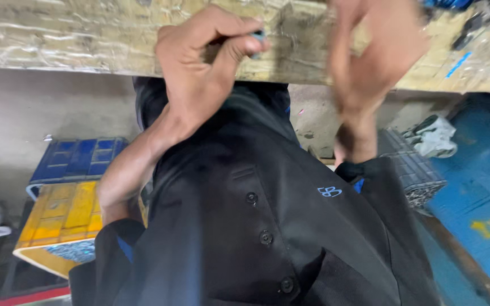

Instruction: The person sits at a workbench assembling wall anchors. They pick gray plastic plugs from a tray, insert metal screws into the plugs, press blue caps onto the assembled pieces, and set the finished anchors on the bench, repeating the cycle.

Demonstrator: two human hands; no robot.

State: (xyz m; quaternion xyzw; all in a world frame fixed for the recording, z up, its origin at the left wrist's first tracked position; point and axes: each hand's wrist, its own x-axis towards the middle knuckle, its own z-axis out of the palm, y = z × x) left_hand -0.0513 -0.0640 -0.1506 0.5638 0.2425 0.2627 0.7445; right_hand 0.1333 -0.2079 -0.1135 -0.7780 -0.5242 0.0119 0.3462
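Head view — small blue piece [258, 36] pinched in left hand [199, 68]; right hand [370, 56] apart.

We are seeing a small blue-grey piece [258, 36] showing between the thumb and forefinger of the left hand [199, 68], which is pinching it. It is sitting just over the near edge of the worn, scratched bench [86, 39]. Only its tip is showing, so we cannot tell its shape or what kind of thing it is.
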